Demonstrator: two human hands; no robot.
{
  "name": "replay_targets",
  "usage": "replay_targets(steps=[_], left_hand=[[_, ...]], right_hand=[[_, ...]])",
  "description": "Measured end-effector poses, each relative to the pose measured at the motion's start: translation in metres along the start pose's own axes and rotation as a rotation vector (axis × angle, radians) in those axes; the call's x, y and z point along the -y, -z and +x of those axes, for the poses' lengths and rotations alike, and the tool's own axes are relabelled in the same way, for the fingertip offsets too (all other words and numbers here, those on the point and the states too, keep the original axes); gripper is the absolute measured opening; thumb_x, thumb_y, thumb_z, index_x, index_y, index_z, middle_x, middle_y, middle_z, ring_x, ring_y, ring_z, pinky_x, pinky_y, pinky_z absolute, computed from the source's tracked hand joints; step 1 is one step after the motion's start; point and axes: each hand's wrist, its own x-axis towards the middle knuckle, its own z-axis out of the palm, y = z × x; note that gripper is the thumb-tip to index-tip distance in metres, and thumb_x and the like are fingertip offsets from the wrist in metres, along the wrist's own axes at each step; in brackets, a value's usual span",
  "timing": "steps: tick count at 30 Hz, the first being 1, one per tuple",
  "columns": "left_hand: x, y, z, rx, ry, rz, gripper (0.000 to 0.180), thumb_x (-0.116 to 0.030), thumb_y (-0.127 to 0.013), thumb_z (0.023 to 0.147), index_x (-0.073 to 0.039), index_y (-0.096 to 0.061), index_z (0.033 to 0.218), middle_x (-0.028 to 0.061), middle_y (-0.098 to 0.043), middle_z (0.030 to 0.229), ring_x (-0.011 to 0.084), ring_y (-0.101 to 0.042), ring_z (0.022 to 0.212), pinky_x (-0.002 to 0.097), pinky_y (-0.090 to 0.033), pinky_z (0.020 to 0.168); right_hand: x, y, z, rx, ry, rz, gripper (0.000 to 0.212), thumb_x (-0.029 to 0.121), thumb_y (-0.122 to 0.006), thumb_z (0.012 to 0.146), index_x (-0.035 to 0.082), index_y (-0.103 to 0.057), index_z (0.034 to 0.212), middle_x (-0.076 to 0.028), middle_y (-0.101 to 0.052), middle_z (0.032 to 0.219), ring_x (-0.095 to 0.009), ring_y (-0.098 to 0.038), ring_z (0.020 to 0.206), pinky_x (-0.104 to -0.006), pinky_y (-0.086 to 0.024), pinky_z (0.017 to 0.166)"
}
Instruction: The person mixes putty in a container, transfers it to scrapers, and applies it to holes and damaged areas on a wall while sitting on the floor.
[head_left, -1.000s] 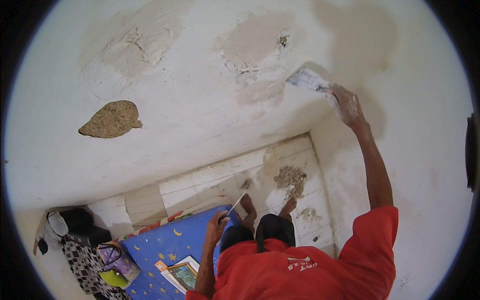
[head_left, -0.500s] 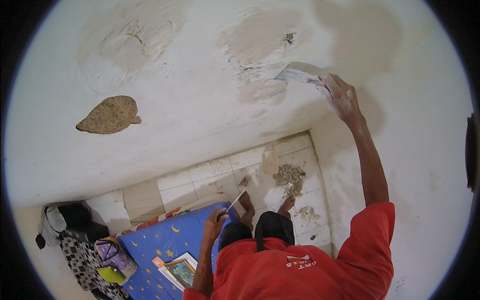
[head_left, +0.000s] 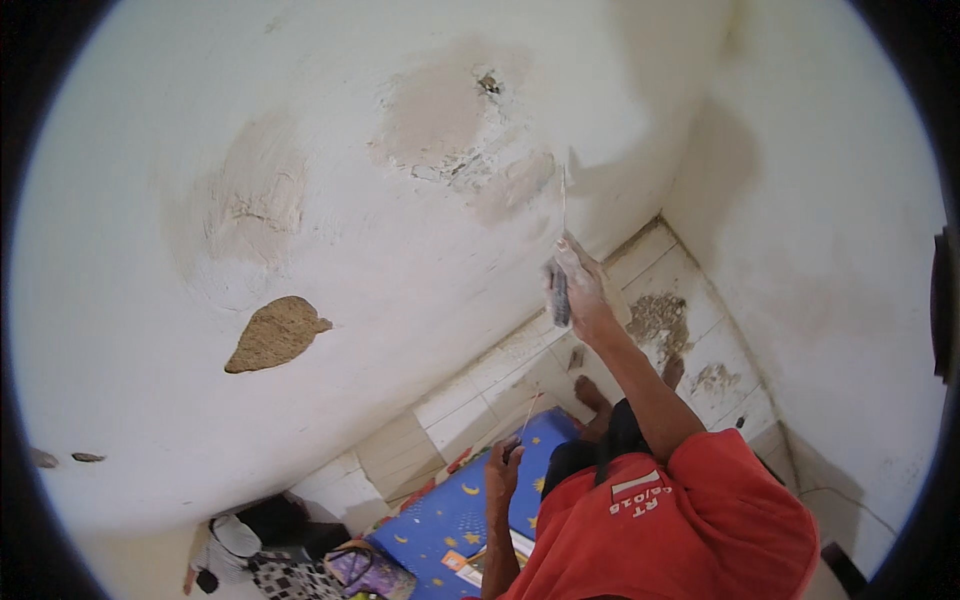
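Note:
My right hand (head_left: 585,290) is closed around the dark handle of a putty knife (head_left: 561,300). The blade points up, almost edge-on, close to the right end of a pinkish plaster patch (head_left: 515,190) on the white wall (head_left: 400,270); whether it touches the wall I cannot tell. Low over the mattress, my left hand (head_left: 503,468) grips a thin pale tool (head_left: 533,412) with a dark handle, its kind unclear from this side. Further left, the wall has a leaf-shaped bare brown hollow (head_left: 278,335) and another smoothed patch (head_left: 255,195). A small hole (head_left: 489,84) sits above the middle patch.
Rubble (head_left: 658,322) lies on the tiled floor (head_left: 465,400) near the corner, beside my feet. A blue mattress (head_left: 420,530) with framed pictures on it is below my left hand. A purple bag (head_left: 368,572) and a black case (head_left: 270,522) stand at lower left.
My right hand has come down off the patch, turning the putty knife from flat against the wall to upright and edge-on. The view has swung, shifting the wall patches. My left hand keeps its tool.

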Motion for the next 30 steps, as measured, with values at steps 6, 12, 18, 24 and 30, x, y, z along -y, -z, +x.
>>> replay_targets(steps=[6,12,18,24,30], left_hand=[[0.023,0.017,-0.005,0.022,-0.028,-0.044,0.030,-0.019,-0.067,0.092,0.002,-0.062,0.113,0.0109,-0.069,0.092,0.0151,-0.060,0.073,0.0299,-0.051,0.070],[0.020,0.025,-0.011,0.042,0.011,-0.042,0.031,-0.020,-0.067,0.092,0.001,-0.062,0.114,0.0097,-0.069,0.094,0.0144,-0.059,0.075,0.0295,-0.051,0.070],[0.023,0.030,-0.011,0.053,0.019,-0.046,0.029,-0.016,-0.066,0.092,0.002,-0.062,0.114,0.0082,-0.067,0.091,0.0143,-0.058,0.073,0.0288,-0.050,0.069],[0.011,0.037,0.005,0.057,-0.028,-0.034,0.027,-0.014,-0.067,0.091,0.002,-0.062,0.113,0.0088,-0.068,0.089,0.0137,-0.058,0.071,0.0281,-0.049,0.068],[0.022,0.043,0.006,0.005,-0.046,-0.050,0.026,-0.014,-0.068,0.091,0.002,-0.062,0.111,0.0092,-0.069,0.088,0.0128,-0.058,0.071,0.0274,-0.049,0.067]], right_hand=[[-0.010,-0.074,-0.009,-0.020,0.086,0.146,0.049,0.039,-0.048,0.102,0.008,-0.038,0.139,-0.002,-0.052,0.067,-0.010,-0.049,0.050,-0.0265,-0.042,0.041],[-0.014,-0.128,-0.006,-0.059,0.192,0.025,0.058,0.030,-0.043,0.104,0.007,-0.018,0.151,-0.005,-0.052,0.065,-0.014,-0.049,0.047,-0.0304,-0.040,0.038],[-0.022,-0.150,-0.017,-0.144,0.360,-0.223,0.062,0.022,-0.048,0.101,0.003,-0.018,0.151,-0.008,-0.051,0.067,-0.016,-0.048,0.052,-0.0344,-0.044,0.046],[-0.022,-0.117,-0.053,0.010,0.131,-0.107,0.051,0.029,-0.046,0.103,0.002,-0.034,0.144,-0.008,-0.054,0.068,-0.014,-0.051,0.052,-0.0319,-0.045,0.046],[0.012,-0.089,0.000,-0.053,0.156,-0.067,0.060,0.023,-0.045,0.102,0.002,-0.018,0.150,-0.013,-0.057,0.070,-0.021,-0.053,0.050,-0.0398,-0.047,0.049]])
